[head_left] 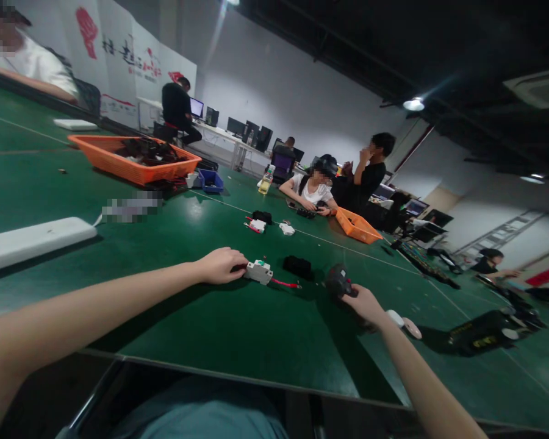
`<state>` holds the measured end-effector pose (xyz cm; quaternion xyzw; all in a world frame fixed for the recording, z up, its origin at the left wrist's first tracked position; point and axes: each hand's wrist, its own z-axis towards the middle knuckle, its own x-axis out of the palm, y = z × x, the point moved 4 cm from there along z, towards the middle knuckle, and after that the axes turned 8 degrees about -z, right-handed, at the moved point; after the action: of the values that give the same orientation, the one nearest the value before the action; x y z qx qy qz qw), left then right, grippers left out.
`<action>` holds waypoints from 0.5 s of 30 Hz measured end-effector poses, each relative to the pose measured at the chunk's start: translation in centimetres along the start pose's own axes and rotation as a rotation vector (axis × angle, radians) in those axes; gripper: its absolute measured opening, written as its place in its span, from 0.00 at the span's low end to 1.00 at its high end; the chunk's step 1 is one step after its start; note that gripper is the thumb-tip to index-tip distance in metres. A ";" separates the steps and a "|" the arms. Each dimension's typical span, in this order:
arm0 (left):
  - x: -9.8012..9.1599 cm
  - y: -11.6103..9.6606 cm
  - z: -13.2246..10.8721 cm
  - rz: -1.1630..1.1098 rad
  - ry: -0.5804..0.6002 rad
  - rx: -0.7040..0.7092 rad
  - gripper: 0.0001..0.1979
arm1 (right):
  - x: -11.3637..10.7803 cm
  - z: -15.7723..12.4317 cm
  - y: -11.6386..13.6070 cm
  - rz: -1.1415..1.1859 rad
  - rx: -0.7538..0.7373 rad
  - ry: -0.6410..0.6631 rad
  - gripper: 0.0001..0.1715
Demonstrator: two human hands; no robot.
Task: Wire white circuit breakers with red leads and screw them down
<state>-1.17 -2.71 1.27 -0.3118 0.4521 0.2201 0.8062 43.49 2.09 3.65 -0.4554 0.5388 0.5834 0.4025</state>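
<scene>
My left hand (223, 266) pinches the near end of a white circuit breaker (258, 272) on the green table. A short red wire (284, 283) with a metal terminal sticks out of its right side. My right hand (365, 303) is closed around a dark grey tool with a rounded head (338, 280); its lower part is hidden, and I cannot make out its exact kind. Between the hands lies a black block-shaped thing (297, 266). Farther back lie a white breaker with red wires (257, 225), another white piece (287, 228) and a second black block (262, 217).
An orange basket of dark parts (119, 164) and a small blue bin (210, 182) stand at left. A white power strip (36, 242) lies nearer. Across the table, a person (313, 189) sits by another orange basket (357, 227). A black bottle-like object (480, 332) lies at right.
</scene>
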 end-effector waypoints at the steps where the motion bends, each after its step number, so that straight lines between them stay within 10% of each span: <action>1: 0.0 0.0 0.0 -0.012 -0.013 0.005 0.12 | -0.3 -0.6 0.6 0.089 0.000 -0.036 0.19; 7: -0.1 0.2 -0.1 -0.064 -0.053 -0.005 0.11 | -2.3 -6.5 6.8 0.967 0.121 0.019 0.22; 15: 0.0 0.2 -0.2 -0.039 -0.037 -0.004 0.12 | -3.5 -13.1 14.4 1.232 0.128 0.364 0.22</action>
<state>-1.45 -2.72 1.13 -0.3180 0.4303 0.2108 0.8181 31.89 -12.29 10.77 -0.1294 0.7950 0.5875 -0.0777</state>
